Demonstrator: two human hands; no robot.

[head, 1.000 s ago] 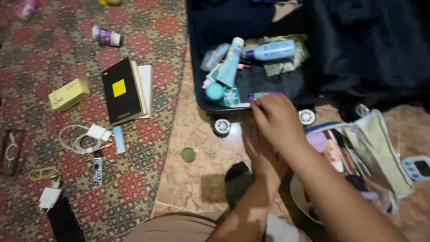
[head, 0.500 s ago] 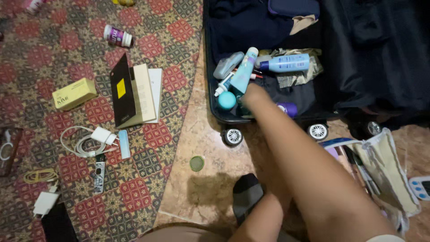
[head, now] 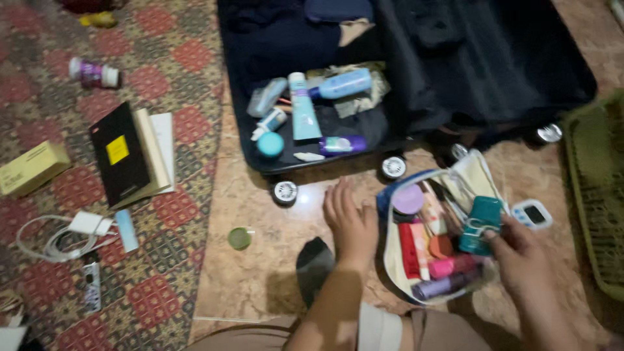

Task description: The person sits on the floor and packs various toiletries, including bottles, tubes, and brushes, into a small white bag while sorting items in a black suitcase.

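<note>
Your right hand (head: 523, 260) has left the suitcase (head: 260, 45) and now pinches a teal case (head: 480, 224) over the pouch (head: 390, 260), while your left hand (head: 351, 221) rests spread just left of it.

Right hand (head: 520, 257) gripping a teal case (head: 480, 224) over the open toiletry pouch (head: 390, 260); left hand (head: 351, 224) flat beside it.

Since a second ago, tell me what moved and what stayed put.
The right hand drew back from the open suitcase and now grips a teal container at the clear toiletry pouch. The small purple bottle it was touching now lies in the suitcase. The left hand rests beside the pouch. The books, charger and green lid stayed put.
</note>
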